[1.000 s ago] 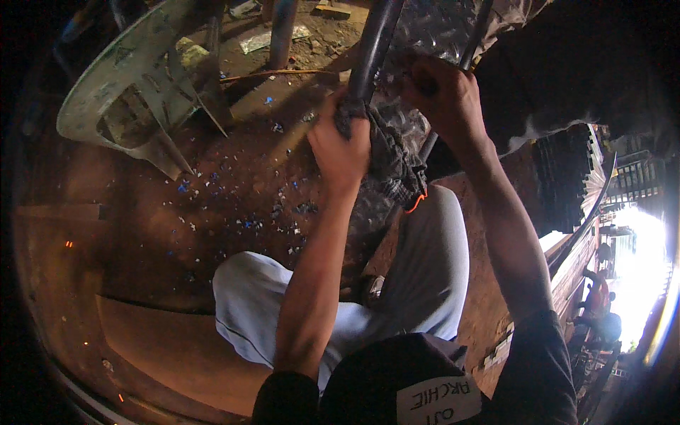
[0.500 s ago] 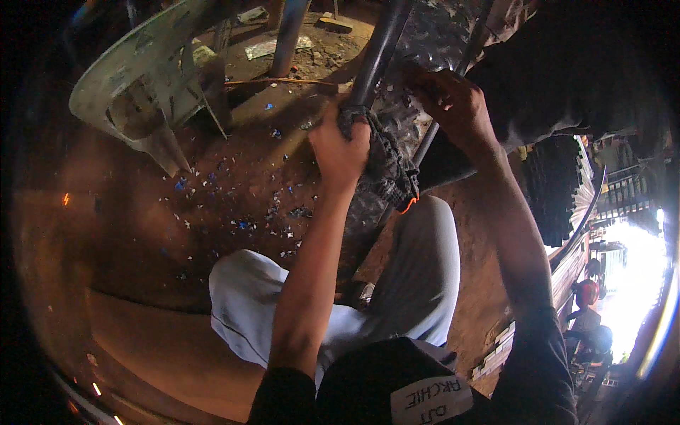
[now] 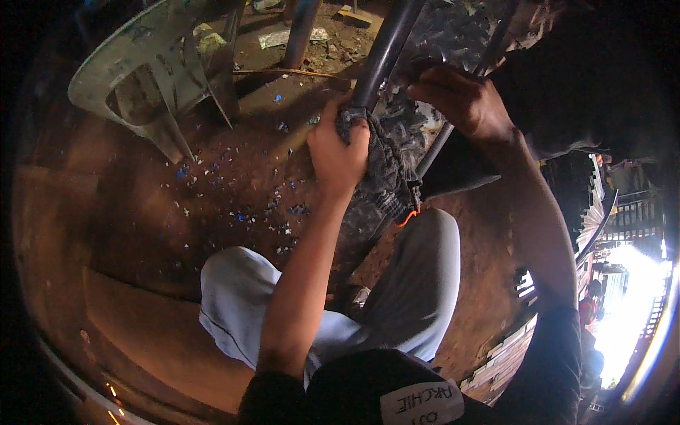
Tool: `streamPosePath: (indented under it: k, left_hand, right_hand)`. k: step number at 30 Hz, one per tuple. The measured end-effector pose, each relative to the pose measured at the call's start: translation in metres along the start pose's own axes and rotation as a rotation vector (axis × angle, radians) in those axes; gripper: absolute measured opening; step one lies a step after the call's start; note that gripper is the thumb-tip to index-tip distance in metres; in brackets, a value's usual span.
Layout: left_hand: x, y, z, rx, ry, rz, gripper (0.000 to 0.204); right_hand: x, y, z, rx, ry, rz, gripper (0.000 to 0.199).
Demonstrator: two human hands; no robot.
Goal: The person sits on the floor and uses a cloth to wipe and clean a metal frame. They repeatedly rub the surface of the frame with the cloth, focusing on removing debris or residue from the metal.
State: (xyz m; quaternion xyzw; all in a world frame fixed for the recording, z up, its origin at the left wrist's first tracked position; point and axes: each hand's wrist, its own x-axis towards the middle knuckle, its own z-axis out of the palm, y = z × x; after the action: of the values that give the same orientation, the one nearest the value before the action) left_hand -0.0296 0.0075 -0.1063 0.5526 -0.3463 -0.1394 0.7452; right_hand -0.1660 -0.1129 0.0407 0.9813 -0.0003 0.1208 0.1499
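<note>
My left hand (image 3: 338, 147) is closed around a black metal tube (image 3: 386, 60), with a dark grey knit glove (image 3: 386, 166) bunched between palm and tube. The glove hangs down along the tube, and its orange-edged cuff lies near my right knee. To the right of the tube, my right hand (image 3: 464, 103) is bent at the wrist with its fingers curled together. Its fingertips are dark and in shadow, close to the tube's side; what they pinch, if anything, cannot be made out. Beneath both hands is a dark, raised-pattern metal plate (image 3: 418, 120).
A second dark bar (image 3: 433, 150) runs along the plate's right side. A pale plastic chair (image 3: 117, 81) stands at the far left. Small blue and white scraps (image 3: 241, 217) litter the brown floor. Behind it stands a post (image 3: 301, 35). Dark fabric (image 3: 559, 92) fills the upper right.
My right hand has shifted slightly up and to the right, its forearm swinging outward. My left hand keeps its hold on the tube and glove. The whole view has turned a little.
</note>
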Motion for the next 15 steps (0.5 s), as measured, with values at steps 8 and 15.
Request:
streamPosePath:
  k: [8, 15]
  left_hand:
    - [-0.002, -0.001, 0.000, -0.069, -0.016, -0.087, 0.034]
    - [0.001, -0.001, 0.000, -0.029, -0.016, 0.026, 0.033]
  right_hand:
    - [0.015, 0.030, 0.000, -0.110, -0.003, -0.399, 0.037]
    - [0.016, 0.027, 0.005, -0.227, -0.032, -0.407, 0.035]
